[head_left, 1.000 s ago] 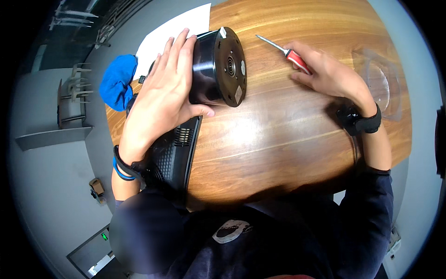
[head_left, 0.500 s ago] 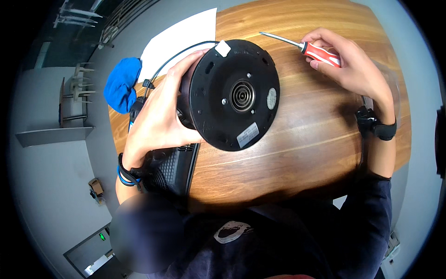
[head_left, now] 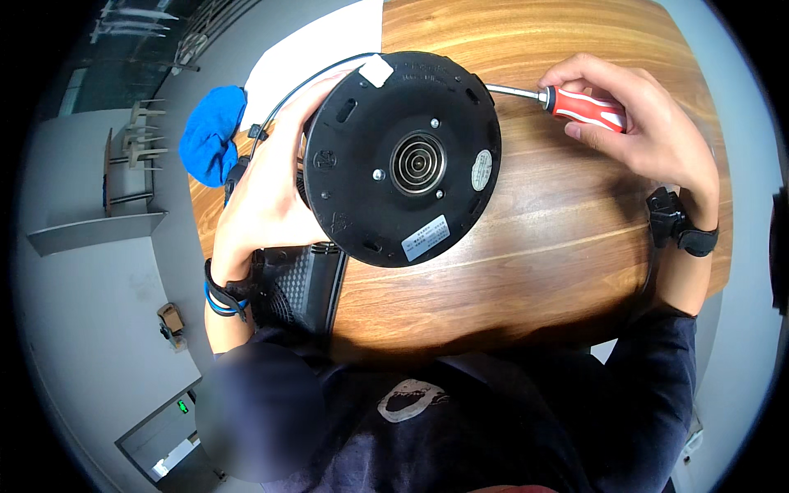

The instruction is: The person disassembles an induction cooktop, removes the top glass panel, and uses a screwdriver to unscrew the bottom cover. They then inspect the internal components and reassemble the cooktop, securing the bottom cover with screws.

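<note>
My left hand (head_left: 267,197) is closed on the left side of a round black appliance (head_left: 370,205), its fingers partly hidden behind it. The flat disc-shaped underside faces up toward me, with concentric metal rings in the middle, several small screws around them, a silver label and an oval sticker. A white tag (head_left: 376,71) sits at its upper edge. My right hand (head_left: 649,123) is closed around the red and white handle of a screwdriver (head_left: 588,110). Its shaft points left, and the tip is hidden behind the disc's right rim; whether they touch, I cannot tell.
Under the appliance lies a wooden table (head_left: 493,304). White paper (head_left: 329,41) and a crumpled blue cloth (head_left: 212,135) lie at its far left. A black cable (head_left: 304,90) curves behind the appliance. A black textured device (head_left: 308,283) rests below my left hand.
The appliance has come slightly left and its underside faces me more squarely. My right hand has shifted right and a little nearer; the screwdriver tip has passed out of sight behind the disc.
</note>
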The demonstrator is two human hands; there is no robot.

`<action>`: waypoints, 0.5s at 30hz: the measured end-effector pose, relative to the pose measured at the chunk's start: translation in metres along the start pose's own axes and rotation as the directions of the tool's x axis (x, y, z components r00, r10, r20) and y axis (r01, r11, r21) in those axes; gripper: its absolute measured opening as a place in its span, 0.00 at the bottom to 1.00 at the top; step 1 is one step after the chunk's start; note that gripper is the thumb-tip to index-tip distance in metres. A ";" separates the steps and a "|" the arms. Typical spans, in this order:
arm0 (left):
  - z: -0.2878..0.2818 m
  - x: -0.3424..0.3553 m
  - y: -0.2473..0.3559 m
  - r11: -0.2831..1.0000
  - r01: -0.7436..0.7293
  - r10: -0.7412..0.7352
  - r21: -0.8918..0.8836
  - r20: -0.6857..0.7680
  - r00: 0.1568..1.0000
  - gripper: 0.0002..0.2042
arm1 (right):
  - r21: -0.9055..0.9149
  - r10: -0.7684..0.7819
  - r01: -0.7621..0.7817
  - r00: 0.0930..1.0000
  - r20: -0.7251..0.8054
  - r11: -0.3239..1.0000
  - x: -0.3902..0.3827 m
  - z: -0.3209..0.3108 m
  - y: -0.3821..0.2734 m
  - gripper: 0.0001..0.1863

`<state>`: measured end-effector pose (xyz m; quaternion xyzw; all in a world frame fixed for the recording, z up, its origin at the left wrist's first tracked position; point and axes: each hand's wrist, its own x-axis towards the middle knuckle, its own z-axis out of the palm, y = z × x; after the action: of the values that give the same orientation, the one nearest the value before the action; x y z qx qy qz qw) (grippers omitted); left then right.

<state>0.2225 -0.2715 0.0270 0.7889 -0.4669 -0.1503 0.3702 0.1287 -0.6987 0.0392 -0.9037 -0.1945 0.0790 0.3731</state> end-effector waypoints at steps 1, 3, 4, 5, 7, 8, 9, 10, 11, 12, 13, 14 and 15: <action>-0.001 -0.001 -0.002 1.000 -0.003 0.003 0.001 0.001 1.000 0.74 | -0.006 -0.030 0.030 0.999 -0.011 1.000 0.000 0.002 0.004 0.24; -0.002 -0.003 -0.006 1.000 -0.009 0.009 0.006 0.001 1.000 0.75 | -0.017 -0.068 0.067 0.997 -0.025 0.998 0.000 0.003 0.007 0.23; -0.002 -0.004 -0.008 1.000 -0.011 0.011 -0.011 -0.005 1.000 0.73 | -0.023 -0.073 0.073 0.997 -0.029 0.997 0.000 0.004 0.008 0.23; -0.001 -0.003 -0.009 1.000 -0.013 0.013 -0.027 -0.011 1.000 0.72 | -0.029 -0.079 0.078 0.996 -0.032 0.996 0.000 0.004 0.008 0.23; -0.001 -0.002 -0.010 0.997 -0.024 0.022 -0.076 -0.024 0.999 0.68 | -0.010 -0.071 0.071 0.997 -0.033 0.997 0.000 0.005 0.006 0.23; -0.001 -0.001 -0.010 0.995 -0.033 0.031 -0.089 -0.026 0.999 0.66 | 0.000 -0.067 0.067 0.997 -0.033 0.998 0.001 0.005 0.006 0.23; -0.002 0.001 -0.010 0.996 -0.051 0.050 -0.078 -0.018 0.999 0.66 | -0.010 -0.075 0.074 0.997 -0.035 0.997 0.001 0.006 0.006 0.23; -0.002 0.001 -0.010 0.996 -0.059 0.058 -0.063 -0.016 0.998 0.66 | -0.020 -0.082 0.081 0.996 -0.038 0.996 0.001 0.006 0.006 0.23; -0.002 0.001 -0.010 0.997 -0.066 0.065 -0.048 -0.014 0.998 0.66 | -0.026 -0.084 0.083 0.996 -0.038 0.996 0.000 0.006 0.006 0.23; -0.002 -0.001 -0.011 0.998 -0.061 0.061 -0.028 -0.018 0.998 0.66 | -0.032 -0.086 0.085 0.996 -0.038 0.996 0.000 0.007 0.007 0.23; -0.003 -0.004 -0.013 0.999 -0.047 0.046 -0.023 -0.020 0.999 0.66 | -0.034 -0.084 0.083 0.996 -0.036 0.996 0.000 0.006 0.007 0.23; -0.004 -0.006 -0.014 0.999 -0.032 0.032 -0.018 -0.021 0.999 0.66 | -0.032 -0.080 0.079 0.996 -0.035 0.996 0.001 0.006 0.007 0.24; -0.005 -0.010 -0.018 1.000 -0.009 0.008 -0.030 -0.020 1.000 0.66 | -0.030 -0.077 0.075 0.996 -0.034 0.997 0.001 0.007 0.006 0.24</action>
<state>0.2311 -0.2554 0.0160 0.7827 -0.4643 -0.1479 0.3872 0.1293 -0.6984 0.0299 -0.9022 -0.2233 0.0460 0.3661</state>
